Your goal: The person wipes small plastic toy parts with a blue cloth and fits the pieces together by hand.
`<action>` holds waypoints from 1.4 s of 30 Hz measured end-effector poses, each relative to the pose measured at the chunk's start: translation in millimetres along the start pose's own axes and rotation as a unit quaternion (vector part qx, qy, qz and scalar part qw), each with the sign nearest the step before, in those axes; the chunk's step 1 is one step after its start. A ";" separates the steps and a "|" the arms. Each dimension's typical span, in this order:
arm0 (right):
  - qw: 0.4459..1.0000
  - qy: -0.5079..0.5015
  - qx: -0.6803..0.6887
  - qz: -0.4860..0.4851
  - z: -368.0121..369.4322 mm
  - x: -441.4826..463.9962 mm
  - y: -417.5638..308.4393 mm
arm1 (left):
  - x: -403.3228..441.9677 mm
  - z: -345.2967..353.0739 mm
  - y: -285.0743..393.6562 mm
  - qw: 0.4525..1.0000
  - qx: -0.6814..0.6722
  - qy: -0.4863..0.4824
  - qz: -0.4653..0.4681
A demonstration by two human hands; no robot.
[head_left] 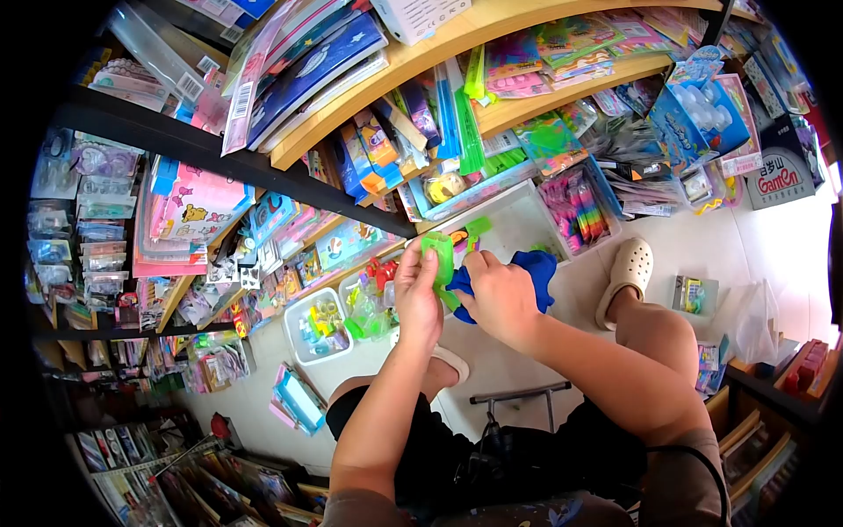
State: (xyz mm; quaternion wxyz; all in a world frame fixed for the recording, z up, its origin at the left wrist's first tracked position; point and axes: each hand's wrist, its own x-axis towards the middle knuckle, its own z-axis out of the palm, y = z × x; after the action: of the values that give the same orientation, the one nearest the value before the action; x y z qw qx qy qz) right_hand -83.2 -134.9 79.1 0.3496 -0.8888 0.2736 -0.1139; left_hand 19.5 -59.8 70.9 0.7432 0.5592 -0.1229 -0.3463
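A bright green plastic item (438,255) is upright between the thumb and fingers of my left hand (416,294), near the middle of the view. Just to its right, my right hand (499,292) is closed on a dark blue cloth (537,272), which bulges out beyond the knuckles. One edge of the cloth touches the lower part of the green item. Both hands are above the floor, in front of a white bin (518,224) that holds a few small colourful pieces.
Shelves with packaged goods (320,75) rise ahead and left. A white tub of small items (318,327) and an open blue box (299,400) stand on the floor at left. A metal stand (520,394) is between my legs; a black carton (781,167) is far right.
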 end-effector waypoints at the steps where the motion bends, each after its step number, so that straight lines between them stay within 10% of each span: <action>1: 1.000 0.001 -0.007 -0.012 2.0 -0.2 -0.1 | -0.1 0.2 0.2 1.000 -0.001 0.013 -0.006; 17: 0.976 0.011 0.169 0.135 25.3 -1.4 10.6 | -3.7 3.2 -6.6 0.998 0.025 0.039 -0.037; 26: 0.972 -0.235 0.005 0.005 15.3 -7.8 26.9 | 10.1 -14.4 3.1 0.998 -0.065 0.023 0.005; 33: 0.973 0.010 0.221 0.064 -40.7 17.5 39.5 | -5.5 -19.2 12.9 0.974 0.171 -0.136 0.052; 42: 0.945 -0.061 0.321 0.029 -72.8 26.6 25.8 | -2.2 -17.2 9.7 0.940 0.274 -0.161 0.121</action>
State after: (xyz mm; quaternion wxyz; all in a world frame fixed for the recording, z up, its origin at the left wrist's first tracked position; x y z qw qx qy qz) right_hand -100.4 -206.2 114.9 0.6354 -0.7266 0.2263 -0.1309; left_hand 31.4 -44.1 74.3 0.5676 0.6591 -0.3980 -0.2916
